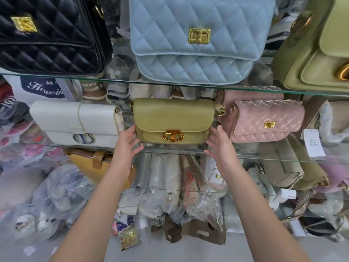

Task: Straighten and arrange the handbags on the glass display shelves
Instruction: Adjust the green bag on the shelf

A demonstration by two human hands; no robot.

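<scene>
A small olive-green handbag (172,120) with a gold clasp stands upright in the middle of the middle glass shelf (273,155). My left hand (128,142) is at its lower left corner, fingers spread, touching or nearly touching it. My right hand (220,142) is open at its lower right corner, just off the bag. A white flap bag (75,122) stands to the left and a pink quilted bag (264,121) to the right. On the upper glass shelf (117,78) sit a black quilted bag (49,33), a light blue quilted bag (196,38) and a larger olive bag (317,52).
A mustard bag (94,167) and a beige bag (281,167) sit on a lower shelf. Plastic-wrapped goods (56,190) and brown paper bags (190,229) crowd the bottom. A white price tag (313,142) hangs at the right.
</scene>
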